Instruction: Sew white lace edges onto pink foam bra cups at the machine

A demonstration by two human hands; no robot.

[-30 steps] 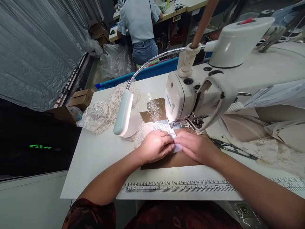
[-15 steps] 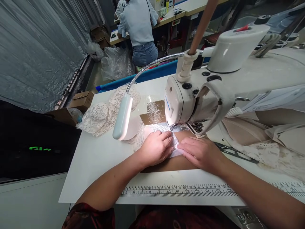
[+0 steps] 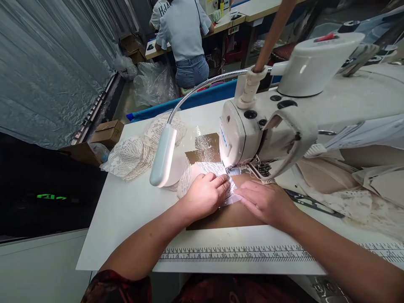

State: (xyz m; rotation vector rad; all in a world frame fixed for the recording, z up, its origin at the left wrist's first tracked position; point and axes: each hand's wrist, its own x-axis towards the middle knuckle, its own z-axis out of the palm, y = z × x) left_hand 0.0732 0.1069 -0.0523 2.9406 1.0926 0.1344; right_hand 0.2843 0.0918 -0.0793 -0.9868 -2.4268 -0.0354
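A piece of white lace fabric [image 3: 211, 168] lies under the needle end of the white sewing machine [image 3: 235, 134]. My left hand [image 3: 208, 191] presses down on the lace with bent fingers, close to the presser foot. On the fabric's right edge, the fingertips of my right hand [image 3: 267, 200] are drawn together and hold it near a thin, pale strip [image 3: 234, 199]. The fabric under my fingers is hidden. Beneath both hands is a brown plate [image 3: 227, 219] set in the white table [image 3: 126, 235].
A lamp [image 3: 163, 155] on a bendable neck hangs left of the needle. Lace cups [image 3: 129, 158] are piled at the table's left; beige lace pieces [image 3: 350, 198] lie at the right. A printed ruler [image 3: 236, 255] runs along the front edge. A person [image 3: 186, 38] sits beyond.
The lace has shifted slightly beneath my left hand, and its pale strip by my right fingers sits a little differently. Both hands keep nearly the same place; the view has moved slightly.
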